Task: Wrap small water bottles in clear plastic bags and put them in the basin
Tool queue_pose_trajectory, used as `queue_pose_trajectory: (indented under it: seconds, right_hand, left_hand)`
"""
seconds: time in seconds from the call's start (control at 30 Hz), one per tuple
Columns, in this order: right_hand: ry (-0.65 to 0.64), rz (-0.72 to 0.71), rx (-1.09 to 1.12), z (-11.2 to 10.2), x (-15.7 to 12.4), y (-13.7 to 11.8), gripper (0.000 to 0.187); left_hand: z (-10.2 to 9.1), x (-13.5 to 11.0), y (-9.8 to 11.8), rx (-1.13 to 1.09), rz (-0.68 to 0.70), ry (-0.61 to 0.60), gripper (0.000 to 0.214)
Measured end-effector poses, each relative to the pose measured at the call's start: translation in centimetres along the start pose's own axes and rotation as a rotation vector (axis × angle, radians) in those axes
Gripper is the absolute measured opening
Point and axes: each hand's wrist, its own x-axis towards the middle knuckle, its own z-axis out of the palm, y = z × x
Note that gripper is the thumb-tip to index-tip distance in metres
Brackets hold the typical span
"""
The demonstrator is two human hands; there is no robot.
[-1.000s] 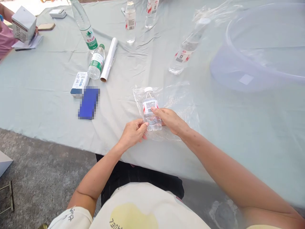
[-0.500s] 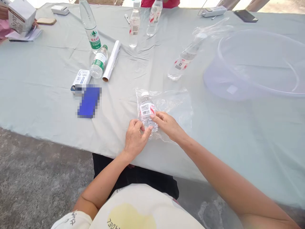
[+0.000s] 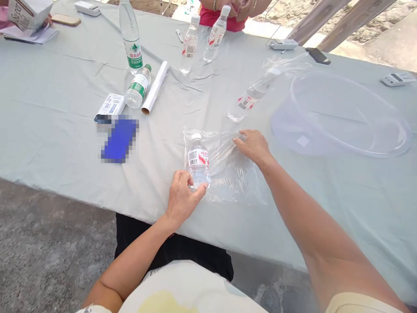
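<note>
On draped table [image 3: 65,130], grey floor [image 3: 65,252] below, left hand [image 3: 182,195] clasping bottle [image 3: 198,157], right hand [image 3: 254,146] apart, perhaps pinching film [image 3: 228,176]

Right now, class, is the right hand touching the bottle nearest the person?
No, the right hand is apart from that bottle, at the clear plastic film.

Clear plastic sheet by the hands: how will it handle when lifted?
The clear plastic sheet is probably floppy, given its wrinkles. It looks thin and see-through, so likely light. The bottle resting on it may drag along.
</note>
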Motion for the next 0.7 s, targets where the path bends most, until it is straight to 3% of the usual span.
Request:
queue_pose_trajectory:
  seconds: [0.07, 0.13, 0.23, 0.37, 0.43, 0.57, 0.7]
  right_hand:
    - [0.109, -0.055, 0.016, -0.4, 1.5, -0.1, 0.042]
    - [0.112, -0.221, 0.072, -0.2, 2.2, -1.3, 0.038]
    - [-0.085, -0.408, 0.066, 0.8, 2.7, -4.5, 0.031]
    - [-0.392, -0.403, -0.011, 1.7, 4.4, -8.6, 0.014]
    - [-0.485, -0.399, -0.008, 1.9, 5.4, -9.8, 0.007]
    - [-0.387, -0.475, 0.09, 2.2, 6.5, -10.5, 0.006]
    - [-0.322, -0.5, 0.169, 2.8, 6.6, -9.5, 0.009]
  left_hand:
    - [-0.1, -0.1, 0.1, 0.0, -0.012, -0.017, 0.033]
    - [-0.1, -0.1, 0.2, 0.001, -0.021, -0.022, 0.032]
    - [0.0, -0.1, 0.2, -0.001, -0.019, -0.019, 0.032]
    - [0.0, -0.1, 0.3, 0.023, -0.025, -0.02, 0.031]
    - [0.0, -0.1, 0.3, 0.029, -0.037, -0.028, 0.031]
    - [0.0, -0.2, 0.3, 0.024, -0.05, -0.03, 0.031]
    - [0.0, -0.2, 0.4, 0.047, -0.039, 0.002, 0.032]
